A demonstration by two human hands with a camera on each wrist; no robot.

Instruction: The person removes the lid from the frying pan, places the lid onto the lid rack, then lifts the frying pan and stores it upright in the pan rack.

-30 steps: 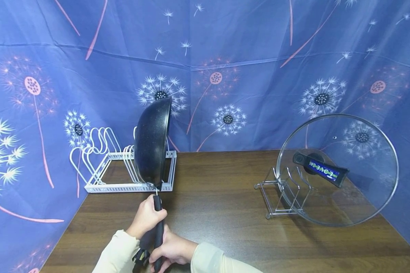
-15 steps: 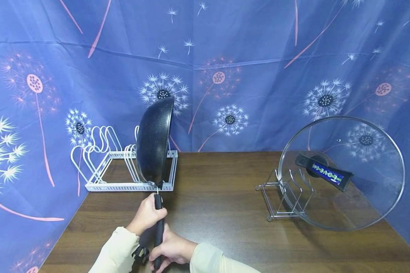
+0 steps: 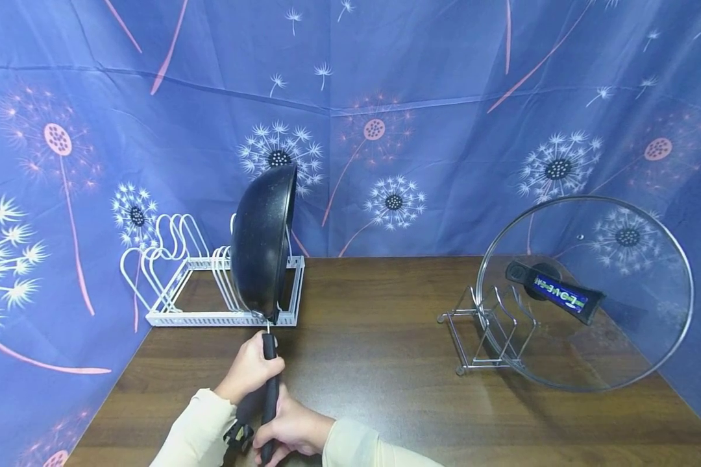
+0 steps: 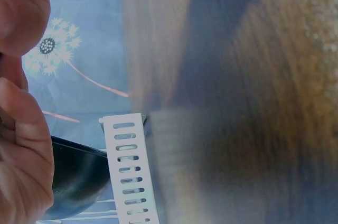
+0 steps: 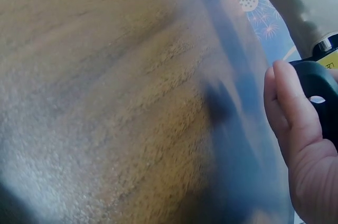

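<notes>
A black wok [image 3: 259, 243] stands on its side in the white pan rack [image 3: 222, 319], its open face turned right and its handle [image 3: 270, 402] pointing toward me. My left hand [image 3: 250, 368] grips the handle's upper part, close below the wok. Lower down, my right hand [image 3: 295, 425] holds the handle's end. In the left wrist view the wok's dark side [image 4: 79, 179] shows behind the slotted rack edge [image 4: 132, 168]. The right wrist view has my right hand [image 5: 301, 123] curled around the handle end [image 5: 317, 84], where a hanging hole shows.
On the right, a glass lid [image 3: 584, 292] with a black handle [image 3: 555, 292] leans upright in a small chrome wire rack [image 3: 473, 366]. White wire dividers [image 3: 158, 285] rise from the pan rack's left part. A blue patterned cloth [image 3: 432, 130] hangs behind the wooden table [image 3: 374, 324].
Both hands keep their hold on the handle, and the wok stays in the rack, leaning very slightly further left at most. The head view has shifted a little.
</notes>
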